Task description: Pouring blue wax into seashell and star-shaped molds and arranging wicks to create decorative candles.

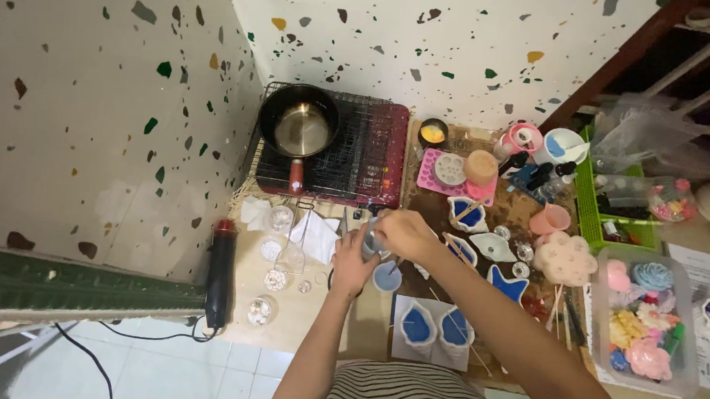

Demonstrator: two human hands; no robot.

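Both hands meet over the middle of a low table. My left hand (351, 261) cups a small grey-blue cup (370, 241) from the left. My right hand (406, 232) closes over the cup's top from the right. Just below them sits a small round dish of blue liquid (386, 277). Several white moulds filled with blue (436, 326) lie around the hands, two on a paper sheet near me and others (466, 214) to the right. Thin wooden sticks rest across some of them.
A small pot (300, 127) stands on a wire rack over a red stove at the back. A black heat gun (220, 275) and several glass jars (276, 252) lie to the left. A pink mould tray (447, 172), cups, a green basket (609, 208) and a clear box of coloured pieces (647, 320) crowd the right.
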